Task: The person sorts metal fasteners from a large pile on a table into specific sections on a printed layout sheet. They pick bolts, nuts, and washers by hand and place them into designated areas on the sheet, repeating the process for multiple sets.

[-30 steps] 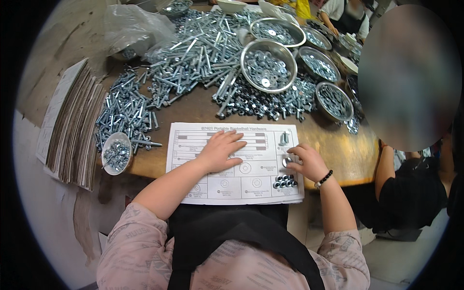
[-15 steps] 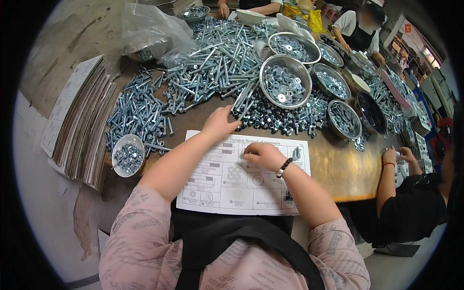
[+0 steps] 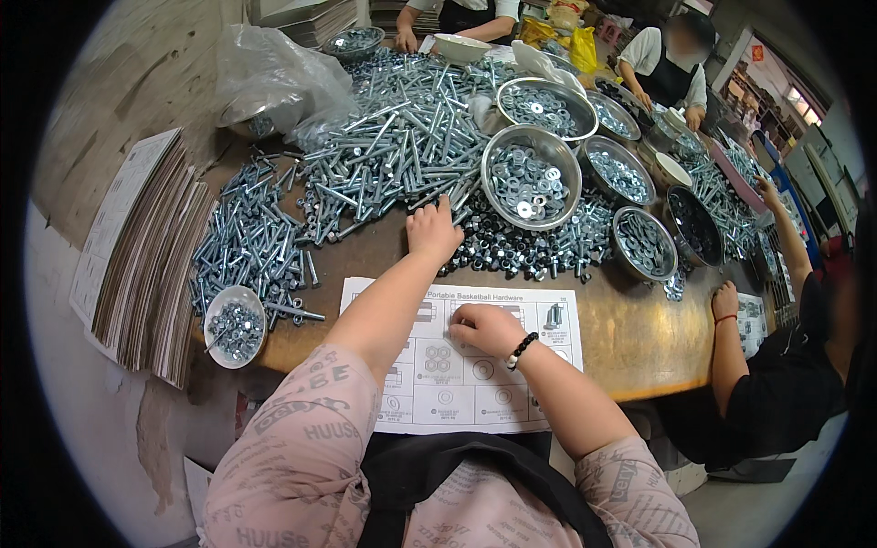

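My left hand [image 3: 433,234] reaches to the near edge of a heap of long silver bolts [image 3: 402,151], index finger stretched out and the others bent. I see nothing held in it. Its fingertips are beside the bolt ends and a pile of black nuts [image 3: 512,239]. My right hand [image 3: 489,329], a beaded bracelet at the wrist, is over a white printed sheet [image 3: 420,402] with drawings of hardware. Its fingers are curled closed, and whatever they may hold is hidden.
Steel bowls of washers [image 3: 533,178] stand beyond the nuts. Shorter bolts [image 3: 251,242] and a white bowl of small parts [image 3: 235,327] lie left, near a paper stack [image 3: 146,256]. A co-worker [image 3: 776,365] sits right; others work across the table.
My left hand has moved forward and right to the heap's edge, its index finger now stretched out. My right hand stays over the sheet. The view has shifted slightly.
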Tool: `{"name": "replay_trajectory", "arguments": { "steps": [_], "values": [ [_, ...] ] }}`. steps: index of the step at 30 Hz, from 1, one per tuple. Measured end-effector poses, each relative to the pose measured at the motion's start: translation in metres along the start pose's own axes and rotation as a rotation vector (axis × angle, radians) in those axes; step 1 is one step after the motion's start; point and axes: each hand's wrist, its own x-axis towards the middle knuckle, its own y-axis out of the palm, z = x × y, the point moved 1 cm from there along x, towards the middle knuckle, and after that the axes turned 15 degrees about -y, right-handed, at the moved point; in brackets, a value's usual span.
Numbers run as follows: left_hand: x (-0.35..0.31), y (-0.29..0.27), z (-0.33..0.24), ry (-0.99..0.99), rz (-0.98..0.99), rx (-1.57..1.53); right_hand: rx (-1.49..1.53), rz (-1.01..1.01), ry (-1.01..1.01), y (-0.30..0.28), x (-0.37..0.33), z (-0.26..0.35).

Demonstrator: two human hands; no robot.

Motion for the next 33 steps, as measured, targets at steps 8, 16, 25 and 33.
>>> {"name": "replay_trajectory", "arguments": {
  "steps": [8,16,25,33],
  "values": [
    [0.028,-0.015,0.009,0.033,0.083,0.119,-0.026,-0.015,0.007,0.003,0.002,-0.003],
    [0.038,-0.054,0.038,0.201,0.037,0.262,-0.021,-0.026,0.02,0.001,0.002,-0.001],
    [0.028,-0.107,0.042,-0.118,0.58,-0.607,-0.06,-0.02,0.025,0.001,0.003,0.0],
    [-0.027,-0.116,0.035,0.049,0.747,-0.665,0.045,-0.068,-0.002,-0.016,-0.008,-0.009]
  ]
}}
